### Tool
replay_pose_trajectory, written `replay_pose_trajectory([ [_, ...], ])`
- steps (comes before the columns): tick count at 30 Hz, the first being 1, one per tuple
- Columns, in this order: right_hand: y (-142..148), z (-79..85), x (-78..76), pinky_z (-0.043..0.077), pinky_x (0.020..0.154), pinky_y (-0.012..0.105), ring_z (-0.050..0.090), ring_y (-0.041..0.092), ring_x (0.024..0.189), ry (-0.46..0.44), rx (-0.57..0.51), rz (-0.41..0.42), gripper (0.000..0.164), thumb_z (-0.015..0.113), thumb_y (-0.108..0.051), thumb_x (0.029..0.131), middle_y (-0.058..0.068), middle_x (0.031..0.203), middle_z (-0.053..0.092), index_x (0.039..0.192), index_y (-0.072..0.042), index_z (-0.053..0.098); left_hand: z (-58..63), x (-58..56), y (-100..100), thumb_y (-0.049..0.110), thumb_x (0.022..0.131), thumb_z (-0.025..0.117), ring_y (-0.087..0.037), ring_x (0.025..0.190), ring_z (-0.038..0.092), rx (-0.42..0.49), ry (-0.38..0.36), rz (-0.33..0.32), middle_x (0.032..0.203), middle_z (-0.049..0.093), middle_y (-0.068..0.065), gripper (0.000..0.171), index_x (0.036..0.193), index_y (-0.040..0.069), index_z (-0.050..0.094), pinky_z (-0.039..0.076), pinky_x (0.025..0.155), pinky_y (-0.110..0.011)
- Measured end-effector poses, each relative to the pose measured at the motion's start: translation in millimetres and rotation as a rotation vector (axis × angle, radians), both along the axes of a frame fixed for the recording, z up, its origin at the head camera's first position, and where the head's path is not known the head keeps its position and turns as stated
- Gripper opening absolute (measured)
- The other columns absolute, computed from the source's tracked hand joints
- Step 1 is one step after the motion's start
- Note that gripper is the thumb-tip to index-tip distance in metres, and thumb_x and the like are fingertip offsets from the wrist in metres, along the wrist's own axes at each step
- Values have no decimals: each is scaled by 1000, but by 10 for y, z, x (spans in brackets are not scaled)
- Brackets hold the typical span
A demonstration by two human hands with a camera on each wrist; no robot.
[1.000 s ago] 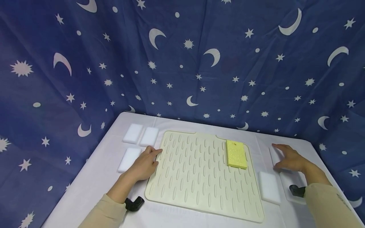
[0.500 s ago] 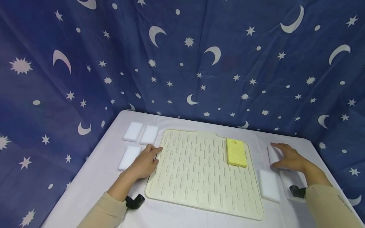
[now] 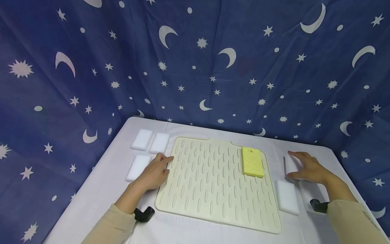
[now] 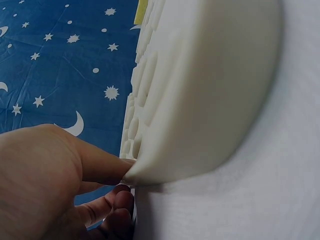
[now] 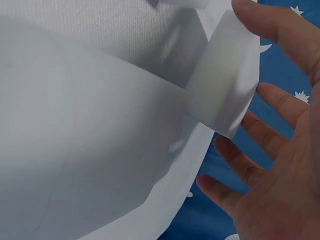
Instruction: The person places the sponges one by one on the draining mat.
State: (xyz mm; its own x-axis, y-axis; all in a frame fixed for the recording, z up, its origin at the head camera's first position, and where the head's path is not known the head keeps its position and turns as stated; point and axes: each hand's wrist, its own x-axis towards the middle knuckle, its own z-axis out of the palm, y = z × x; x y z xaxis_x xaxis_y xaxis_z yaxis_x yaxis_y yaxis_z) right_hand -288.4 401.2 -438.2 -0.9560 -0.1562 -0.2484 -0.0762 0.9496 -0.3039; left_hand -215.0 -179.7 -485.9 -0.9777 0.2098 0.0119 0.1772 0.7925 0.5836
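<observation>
My left hand (image 3: pixel 154 173) rests at the left edge of a cream ridged mat (image 3: pixel 213 189), its index finger lying straight on the rim. The left wrist view shows the thumb touching the mat's edge and other fingers bent beside it. At the right, my right hand (image 3: pixel 313 169) grips a white sponge block (image 3: pixel 292 164) between thumb and fingers. Seen from the right wrist, this block (image 5: pixel 220 75) stands tilted, thumb at one end and fingertips along the opposite side. Two more white sponge blocks lie nearby, one beside the mat (image 3: pixel 287 197), one partly under the right wrist (image 3: pixel 310 191).
A yellow sponge (image 3: pixel 253 162) lies on the mat's far right corner. Three white blocks (image 3: pixel 142 139) sit left of the mat. White cloth covers the table (image 3: pixel 182 230), and a blue curtain (image 3: pixel 195 51) with moons and stars hangs behind it.
My right hand and its white block have shifted slightly left, and more of the block's side now shows. The left hand stays at the mat. The whole head view has drifted slightly upward.
</observation>
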Motion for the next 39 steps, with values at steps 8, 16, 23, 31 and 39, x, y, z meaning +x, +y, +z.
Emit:
replay_pose_trajectory([
  [8,-97,33,50,29,102,84,23,62,138,19,-1,12,115,87,-54,74,37,159,21,161,-6,30,12,10,-2,5,99,61,-19,90,52,3,13,0,124,52,-14,52,149,0,52,46,85,-37],
  [16,-208,71,94,30,103,83,24,60,138,55,-7,45,115,88,-56,73,35,159,24,161,-6,33,-1,7,-3,5,98,60,-19,91,53,-1,13,7,125,52,-15,52,149,0,53,47,85,-37],
  [23,-296,123,153,31,102,82,26,59,138,79,-24,76,116,89,-58,72,34,158,27,160,-7,34,17,1,-5,6,99,60,-20,92,53,-1,15,1,125,52,-16,52,150,0,52,47,86,-39],
  [31,-358,118,196,32,103,82,27,56,138,81,-28,78,116,88,-61,71,32,159,27,161,-10,34,19,-4,-7,5,99,60,-20,94,54,7,10,-2,126,52,-16,52,149,-1,52,47,88,-39],
  [39,-440,109,268,32,102,81,27,54,139,71,-53,84,115,87,-60,73,31,160,27,162,-12,34,16,-3,0,7,99,59,-21,97,54,8,-2,-1,127,52,-15,52,150,0,51,47,90,-39],
])
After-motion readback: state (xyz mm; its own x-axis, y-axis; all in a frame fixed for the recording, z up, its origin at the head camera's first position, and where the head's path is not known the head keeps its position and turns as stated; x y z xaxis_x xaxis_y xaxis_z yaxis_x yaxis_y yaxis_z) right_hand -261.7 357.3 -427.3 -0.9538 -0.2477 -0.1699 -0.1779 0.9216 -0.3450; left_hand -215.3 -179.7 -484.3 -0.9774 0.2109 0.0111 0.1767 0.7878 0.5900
